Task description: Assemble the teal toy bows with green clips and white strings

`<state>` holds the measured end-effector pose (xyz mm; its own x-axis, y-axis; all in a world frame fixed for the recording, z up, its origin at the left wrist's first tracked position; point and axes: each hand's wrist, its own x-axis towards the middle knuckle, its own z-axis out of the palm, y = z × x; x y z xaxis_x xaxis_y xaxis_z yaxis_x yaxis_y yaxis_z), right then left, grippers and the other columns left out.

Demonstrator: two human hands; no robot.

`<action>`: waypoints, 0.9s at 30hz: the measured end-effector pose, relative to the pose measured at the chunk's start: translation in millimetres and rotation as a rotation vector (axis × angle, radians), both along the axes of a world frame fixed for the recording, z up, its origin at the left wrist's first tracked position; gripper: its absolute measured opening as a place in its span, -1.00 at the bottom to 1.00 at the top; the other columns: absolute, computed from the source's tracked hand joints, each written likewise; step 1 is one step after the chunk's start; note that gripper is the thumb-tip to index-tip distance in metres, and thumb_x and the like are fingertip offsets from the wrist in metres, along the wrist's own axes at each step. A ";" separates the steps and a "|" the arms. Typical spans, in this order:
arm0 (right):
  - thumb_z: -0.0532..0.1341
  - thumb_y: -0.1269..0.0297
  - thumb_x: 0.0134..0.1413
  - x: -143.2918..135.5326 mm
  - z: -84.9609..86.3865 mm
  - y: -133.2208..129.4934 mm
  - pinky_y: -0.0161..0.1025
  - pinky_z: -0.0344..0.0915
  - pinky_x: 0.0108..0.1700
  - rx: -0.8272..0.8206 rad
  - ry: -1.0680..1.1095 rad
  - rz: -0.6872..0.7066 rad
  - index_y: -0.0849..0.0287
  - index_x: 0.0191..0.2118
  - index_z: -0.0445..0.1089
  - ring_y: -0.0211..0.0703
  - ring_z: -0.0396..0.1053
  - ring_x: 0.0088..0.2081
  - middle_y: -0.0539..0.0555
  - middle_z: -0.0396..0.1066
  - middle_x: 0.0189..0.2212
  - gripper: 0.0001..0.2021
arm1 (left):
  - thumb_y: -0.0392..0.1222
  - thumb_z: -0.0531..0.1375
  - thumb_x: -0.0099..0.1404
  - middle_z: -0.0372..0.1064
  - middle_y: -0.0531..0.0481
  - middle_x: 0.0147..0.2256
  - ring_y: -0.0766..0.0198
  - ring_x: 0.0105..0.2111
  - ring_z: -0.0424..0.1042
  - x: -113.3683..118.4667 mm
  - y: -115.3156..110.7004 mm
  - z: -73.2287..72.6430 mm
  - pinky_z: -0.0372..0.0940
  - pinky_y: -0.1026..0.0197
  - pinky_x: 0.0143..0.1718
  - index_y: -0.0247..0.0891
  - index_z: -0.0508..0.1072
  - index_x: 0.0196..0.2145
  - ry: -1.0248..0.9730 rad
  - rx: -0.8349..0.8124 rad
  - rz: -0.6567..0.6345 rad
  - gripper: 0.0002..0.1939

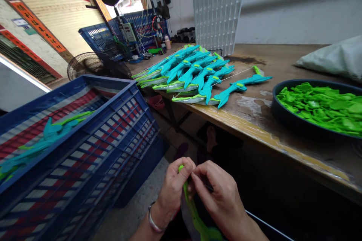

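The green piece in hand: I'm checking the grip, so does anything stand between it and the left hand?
Nothing visible does: the left hand grips the green piece directly, near its upper end. The right hand works close alongside, not between them.

Light burns out to white in the opening at upper left, while the room is moderately lit. Beneath the desk, shadow sinks almost to black. Glare streaks the clear tape along its front edge. Wide-angle distortion stretches the blue crate at left; the green bow's lower end looks blurred.
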<state>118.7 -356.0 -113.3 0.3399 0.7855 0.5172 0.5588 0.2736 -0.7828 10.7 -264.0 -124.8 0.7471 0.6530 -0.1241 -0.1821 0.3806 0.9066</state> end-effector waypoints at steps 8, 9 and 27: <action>0.10 0.49 0.38 14.1 1.0 -13.0 -0.31 0.19 -0.34 0.005 -0.170 -0.050 0.18 -0.26 0.33 -0.28 0.31 -0.39 -0.03 0.31 -0.40 -0.84 | 0.05 0.22 0.40 0.11 0.15 -0.66 0.47 -0.73 0.09 2.6 6.9 -6.4 0.06 0.41 -0.72 -0.30 0.32 -0.44 -0.083 0.033 -0.042 -0.60; 0.09 0.49 0.38 15.1 1.3 -14.8 -0.31 0.19 -0.34 -0.003 -0.182 -0.056 0.18 -0.26 0.33 -0.28 0.31 -0.39 -0.02 0.31 -0.40 -0.84 | 0.05 0.22 0.40 0.12 0.15 -0.65 0.47 -0.73 0.10 2.9 7.5 -6.5 0.07 0.41 -0.72 -0.30 0.32 -0.44 -0.083 0.034 -0.042 -0.60; 0.09 0.44 0.43 20.5 -4.3 -34.4 -0.35 0.21 -0.41 -0.007 -0.204 -0.050 0.17 -0.25 0.31 -0.30 0.31 -0.46 -0.03 0.28 -0.43 -0.85 | 0.01 0.21 0.41 0.17 0.10 -0.58 0.45 -0.69 0.17 8.1 16.2 -21.0 0.20 0.38 -0.68 -0.31 0.31 -0.43 -0.062 -0.001 -0.174 -0.63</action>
